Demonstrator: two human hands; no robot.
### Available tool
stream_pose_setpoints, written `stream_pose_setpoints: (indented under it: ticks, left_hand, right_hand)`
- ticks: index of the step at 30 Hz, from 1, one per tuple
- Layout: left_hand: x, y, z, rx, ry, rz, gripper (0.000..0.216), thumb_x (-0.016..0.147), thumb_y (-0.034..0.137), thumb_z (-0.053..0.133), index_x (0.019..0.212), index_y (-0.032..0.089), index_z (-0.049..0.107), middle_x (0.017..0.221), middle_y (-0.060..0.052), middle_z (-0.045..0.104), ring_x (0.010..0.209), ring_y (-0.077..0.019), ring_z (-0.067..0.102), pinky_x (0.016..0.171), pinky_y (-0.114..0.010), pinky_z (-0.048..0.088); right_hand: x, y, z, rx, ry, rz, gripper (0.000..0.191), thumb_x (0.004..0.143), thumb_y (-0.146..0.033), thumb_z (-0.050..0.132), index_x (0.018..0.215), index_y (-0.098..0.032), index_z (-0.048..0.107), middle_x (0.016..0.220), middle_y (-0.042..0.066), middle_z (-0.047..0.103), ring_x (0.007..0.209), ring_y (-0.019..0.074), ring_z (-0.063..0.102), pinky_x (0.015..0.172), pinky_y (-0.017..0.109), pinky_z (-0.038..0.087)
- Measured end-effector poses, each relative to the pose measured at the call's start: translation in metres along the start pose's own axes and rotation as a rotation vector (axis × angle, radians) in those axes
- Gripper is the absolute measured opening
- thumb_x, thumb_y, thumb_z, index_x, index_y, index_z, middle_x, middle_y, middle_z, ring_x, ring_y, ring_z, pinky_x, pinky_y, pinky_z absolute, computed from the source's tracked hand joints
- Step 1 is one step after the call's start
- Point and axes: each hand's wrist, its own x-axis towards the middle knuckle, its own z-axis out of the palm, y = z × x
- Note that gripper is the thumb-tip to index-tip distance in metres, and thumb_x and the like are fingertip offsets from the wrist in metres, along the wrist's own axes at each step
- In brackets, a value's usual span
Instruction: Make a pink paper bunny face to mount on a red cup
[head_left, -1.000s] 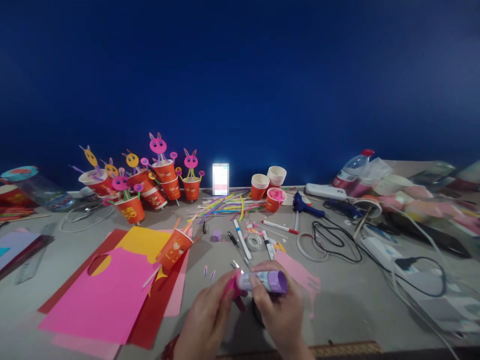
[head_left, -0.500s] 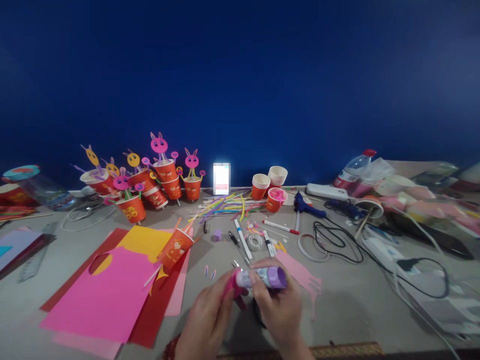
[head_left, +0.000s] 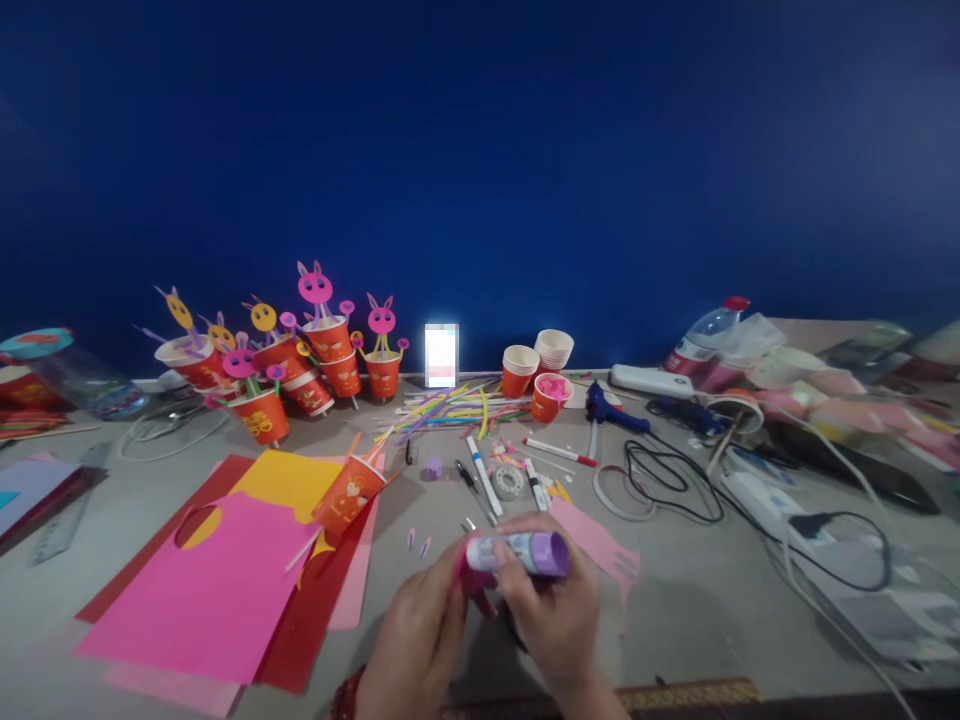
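Note:
Low in the middle of the head view, my right hand (head_left: 555,610) is closed around a purple and white glue stick (head_left: 521,552), held sideways with its tip pointing left. My left hand (head_left: 416,640) pinches a small pink paper piece (head_left: 469,580) against the stick's tip. Both hands hover just above the grey table (head_left: 697,610). An orange paper cup (head_left: 349,495) lies tilted on the coloured sheets to the left of my hands.
Pink, yellow and red paper sheets (head_left: 217,580) lie at the left. Orange cups with paper rabbit figures (head_left: 315,350) stand at the back left. Straws (head_left: 450,408), markers (head_left: 484,475), a tape roll (head_left: 508,482), stacked cups (head_left: 536,370), a blue glue gun (head_left: 611,410) and cables (head_left: 675,480) crowd the middle and right.
The glue stick and both hands have shifted slightly left and up; the stick's tip stays pressed on the pink piece. The table's items have not moved.

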Motion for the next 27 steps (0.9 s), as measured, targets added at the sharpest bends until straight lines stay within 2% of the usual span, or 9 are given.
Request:
stream_pose_setpoints:
  ticks: [2, 5, 9, 12, 16, 20, 27]
  left_hand:
    - [0.000, 0.000, 0.001, -0.013, -0.017, -0.014, 0.042, 0.098, 0.017, 0.038, 0.140, 0.022, 0.044, 0.107, -0.010, 0.072, 0.093, -0.0199, 0.070, 0.092, -0.033, 0.054]
    - [0.001, 0.000, 0.002, -0.013, -0.022, -0.015, 0.042, 0.097, 0.017, 0.040, 0.139, 0.023, 0.045, 0.113, -0.011, 0.070, 0.100, -0.0213, 0.068, 0.088, -0.031, 0.055]
    - [0.000, -0.002, 0.002, 0.036, -0.014, 0.018, 0.045, 0.097, 0.014, 0.037, 0.141, 0.026, 0.041, 0.112, -0.009, 0.071, 0.094, -0.0192, 0.070, 0.085, -0.028, 0.055]
    - [-0.001, -0.002, 0.001, 0.077, 0.015, 0.034, 0.047, 0.097, 0.012, 0.037, 0.141, 0.028, 0.040, 0.118, -0.009, 0.069, 0.100, -0.0196, 0.069, 0.086, -0.028, 0.055]
    - [-0.001, 0.000, 0.000, 0.052, 0.015, 0.014, 0.044, 0.097, 0.015, 0.038, 0.140, 0.027, 0.043, 0.111, -0.008, 0.072, 0.091, -0.0191, 0.071, 0.081, -0.026, 0.056]
    - [-0.002, -0.002, 0.001, 0.085, 0.055, 0.033, 0.045, 0.097, 0.016, 0.040, 0.141, 0.027, 0.042, 0.121, -0.009, 0.068, 0.103, -0.0211, 0.068, 0.087, -0.029, 0.055]
    - [-0.004, -0.004, 0.001, 0.110, 0.061, 0.057, 0.045, 0.098, 0.017, 0.042, 0.140, 0.031, 0.041, 0.124, -0.005, 0.067, 0.107, -0.0190, 0.067, 0.091, -0.027, 0.054]
  right_hand:
    - [0.001, -0.001, 0.000, 0.004, 0.009, -0.004, 0.007, 0.078, -0.021, 0.061, 0.071, -0.021, 0.063, 0.059, -0.002, 0.066, 0.046, 0.0143, 0.062, 0.043, 0.020, 0.049]
    - [0.002, -0.001, 0.000, 0.028, -0.011, -0.039, 0.006, 0.077, -0.020, 0.062, 0.073, -0.022, 0.064, 0.061, -0.002, 0.067, 0.050, 0.0144, 0.063, 0.048, 0.020, 0.051]
    - [0.000, 0.001, -0.001, -0.009, 0.009, -0.005, 0.007, 0.079, -0.020, 0.061, 0.072, -0.021, 0.063, 0.059, -0.003, 0.065, 0.047, 0.0127, 0.061, 0.044, 0.018, 0.048]
    - [-0.001, 0.003, -0.001, 0.000, -0.016, -0.034, 0.004, 0.078, -0.020, 0.062, 0.074, -0.021, 0.064, 0.062, -0.002, 0.067, 0.050, 0.0134, 0.063, 0.048, 0.019, 0.049]
    - [-0.001, 0.006, -0.001, -0.041, 0.017, 0.006, 0.006, 0.079, -0.022, 0.063, 0.073, -0.020, 0.063, 0.061, -0.002, 0.066, 0.050, 0.0137, 0.062, 0.046, 0.019, 0.048]
    - [-0.003, 0.008, -0.001, -0.014, 0.001, 0.001, 0.006, 0.079, -0.023, 0.063, 0.074, -0.020, 0.064, 0.063, -0.001, 0.066, 0.052, 0.0145, 0.063, 0.050, 0.021, 0.050]
    - [-0.005, 0.010, -0.003, -0.007, -0.015, 0.032, 0.007, 0.079, -0.023, 0.062, 0.072, -0.020, 0.063, 0.061, -0.002, 0.064, 0.051, 0.0140, 0.061, 0.049, 0.020, 0.049]
